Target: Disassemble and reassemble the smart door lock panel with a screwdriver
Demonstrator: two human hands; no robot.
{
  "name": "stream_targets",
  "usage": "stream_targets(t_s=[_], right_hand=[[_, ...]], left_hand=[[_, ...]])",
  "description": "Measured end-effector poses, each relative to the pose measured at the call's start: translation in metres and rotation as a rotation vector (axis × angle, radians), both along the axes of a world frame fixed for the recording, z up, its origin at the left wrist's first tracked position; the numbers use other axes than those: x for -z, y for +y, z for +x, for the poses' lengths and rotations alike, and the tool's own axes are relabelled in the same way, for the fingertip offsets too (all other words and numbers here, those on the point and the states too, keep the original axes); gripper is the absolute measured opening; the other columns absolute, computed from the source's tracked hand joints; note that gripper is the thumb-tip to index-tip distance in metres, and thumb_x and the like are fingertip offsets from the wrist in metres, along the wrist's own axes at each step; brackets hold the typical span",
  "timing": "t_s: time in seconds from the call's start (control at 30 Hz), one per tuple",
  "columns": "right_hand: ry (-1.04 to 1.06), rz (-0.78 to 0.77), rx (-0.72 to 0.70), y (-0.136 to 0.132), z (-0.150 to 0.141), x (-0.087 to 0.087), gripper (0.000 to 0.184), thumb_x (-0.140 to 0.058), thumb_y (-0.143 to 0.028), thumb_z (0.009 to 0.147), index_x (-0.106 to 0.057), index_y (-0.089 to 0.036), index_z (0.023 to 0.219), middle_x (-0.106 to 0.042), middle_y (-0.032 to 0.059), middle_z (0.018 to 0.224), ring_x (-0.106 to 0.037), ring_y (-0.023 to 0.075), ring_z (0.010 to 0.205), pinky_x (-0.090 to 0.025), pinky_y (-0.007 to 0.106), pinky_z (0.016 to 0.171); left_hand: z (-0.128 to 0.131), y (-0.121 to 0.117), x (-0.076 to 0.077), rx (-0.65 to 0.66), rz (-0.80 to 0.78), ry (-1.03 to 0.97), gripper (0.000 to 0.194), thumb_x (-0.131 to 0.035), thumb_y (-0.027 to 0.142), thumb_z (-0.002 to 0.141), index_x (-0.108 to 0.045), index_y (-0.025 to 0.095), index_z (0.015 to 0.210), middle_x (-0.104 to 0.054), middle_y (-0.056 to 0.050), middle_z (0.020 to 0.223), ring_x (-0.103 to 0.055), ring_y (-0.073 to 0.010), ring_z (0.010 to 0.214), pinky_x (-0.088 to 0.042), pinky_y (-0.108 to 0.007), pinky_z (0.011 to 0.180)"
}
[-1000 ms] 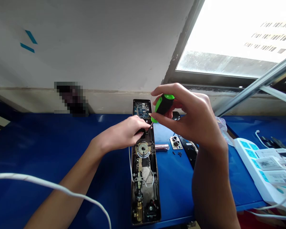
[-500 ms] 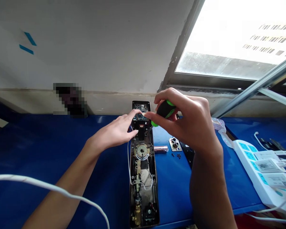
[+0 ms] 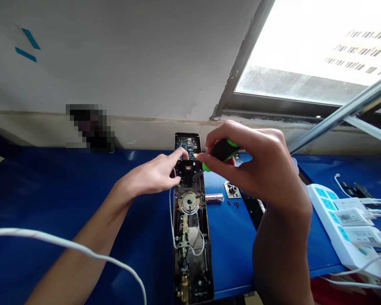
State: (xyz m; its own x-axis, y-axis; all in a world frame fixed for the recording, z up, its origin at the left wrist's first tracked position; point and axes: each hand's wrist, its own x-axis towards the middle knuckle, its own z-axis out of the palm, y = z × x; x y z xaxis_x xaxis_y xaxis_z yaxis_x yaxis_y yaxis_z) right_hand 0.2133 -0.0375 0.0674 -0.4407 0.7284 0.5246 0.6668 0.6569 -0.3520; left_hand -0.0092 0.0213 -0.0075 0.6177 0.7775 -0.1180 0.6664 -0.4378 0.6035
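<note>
A long opened door-lock body [image 3: 190,228] lies lengthwise on the blue table [image 3: 66,190], its brass parts, white wires and circuit board exposed. My right hand [image 3: 257,165] is wrapped round a green and black screwdriver [image 3: 222,150], whose tip points down at the black block in the lock's upper part. My left hand [image 3: 155,173] rests against the lock's left edge, its index finger stretched to the top of that black block, fingers apart and holding nothing.
Right of the lock lie a small metal cylinder [image 3: 214,198], a square plate [image 3: 231,189], some loose screws [image 3: 233,204] and a black panel. A white power strip [image 3: 343,224] with plugs sits at the right edge. A white cable [image 3: 82,254] crosses the lower left. Wall and window stand behind.
My left hand has let go of its pinch at the black block and now stretches its index finger over it. The screwdriver has dropped lower and tilted flatter.
</note>
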Motion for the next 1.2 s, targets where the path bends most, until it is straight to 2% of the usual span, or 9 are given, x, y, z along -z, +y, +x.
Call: stream_targets(t_s=[0.23,0.33,0.5,0.67,0.8,1.07,1.2], right_hand=[[-0.059,0.089,0.045,-0.005,-0.003,-0.002,0.025,-0.068,-0.042,0.096,-0.06,-0.026,0.079,-0.055,-0.0036,0.064,-0.049,0.0118,0.058,-0.042,0.029,0.056],[-0.056,0.088,0.041,-0.007,-0.002,-0.003,0.027,-0.067,-0.042,0.097,-0.059,-0.025,0.078,-0.053,-0.0041,0.062,-0.046,0.0111,0.057,-0.042,0.029,0.055],[-0.03,0.022,0.006,-0.008,0.0,-0.005,0.019,-0.068,-0.037,0.098,-0.062,-0.025,0.085,-0.063,-0.0041,0.07,-0.053,0.0101,0.061,-0.046,0.028,0.059],[0.011,-0.004,-0.038,-0.007,0.002,-0.004,0.004,-0.065,-0.024,0.098,-0.066,-0.023,0.095,-0.07,-0.003,0.078,-0.059,0.0098,0.065,-0.047,0.027,0.06],[0.015,-0.028,-0.065,-0.007,0.004,-0.005,0.005,-0.063,-0.021,0.099,-0.067,-0.022,0.099,-0.072,-0.0025,0.081,-0.062,0.0093,0.067,-0.049,0.026,0.062],[0.011,-0.123,-0.047,-0.01,0.016,-0.005,0.013,-0.065,-0.021,0.097,-0.068,-0.025,0.109,-0.074,-0.0036,0.085,-0.063,0.0091,0.065,-0.05,0.026,0.058],[0.009,-0.165,-0.074,-0.012,0.022,-0.007,0.019,-0.066,-0.02,0.095,-0.068,-0.024,0.113,-0.075,-0.002,0.092,-0.069,0.012,0.076,-0.054,0.027,0.065]], left_hand=[[0.001,-0.002,-0.001,0.029,-0.019,0.03,0.039,-0.058,0.028,0.084,-0.052,0.025,0.122,-0.065,0.001,0.074,-0.059,-0.0184,0.062,-0.041,-0.028,0.056],[0.0,-0.002,-0.001,0.037,-0.028,0.04,0.038,-0.058,0.028,0.083,-0.053,0.024,0.121,-0.064,0.001,0.072,-0.057,-0.0184,0.06,-0.039,-0.028,0.054],[-0.001,-0.002,-0.002,0.041,-0.034,0.037,0.041,-0.059,0.03,0.084,-0.051,0.024,0.123,-0.065,0.001,0.073,-0.059,-0.0186,0.06,-0.039,-0.028,0.053],[0.0,-0.002,-0.004,0.047,-0.075,0.039,0.047,-0.06,0.03,0.085,-0.046,0.026,0.13,-0.067,0.003,0.075,-0.061,-0.0179,0.061,-0.043,-0.026,0.057],[0.001,-0.002,-0.006,0.056,-0.068,0.026,0.049,-0.061,0.028,0.085,-0.046,0.026,0.131,-0.07,0.002,0.08,-0.064,-0.0183,0.066,-0.044,-0.026,0.061],[0.001,-0.004,-0.008,0.065,-0.077,0.013,0.046,-0.061,0.026,0.084,-0.048,0.026,0.128,-0.064,0.005,0.073,-0.058,-0.0151,0.06,-0.041,-0.024,0.056],[0.002,-0.005,-0.009,0.072,-0.085,0.021,0.043,-0.061,0.027,0.085,-0.048,0.027,0.126,-0.06,0.007,0.071,-0.055,-0.0141,0.058,-0.04,-0.024,0.055]])
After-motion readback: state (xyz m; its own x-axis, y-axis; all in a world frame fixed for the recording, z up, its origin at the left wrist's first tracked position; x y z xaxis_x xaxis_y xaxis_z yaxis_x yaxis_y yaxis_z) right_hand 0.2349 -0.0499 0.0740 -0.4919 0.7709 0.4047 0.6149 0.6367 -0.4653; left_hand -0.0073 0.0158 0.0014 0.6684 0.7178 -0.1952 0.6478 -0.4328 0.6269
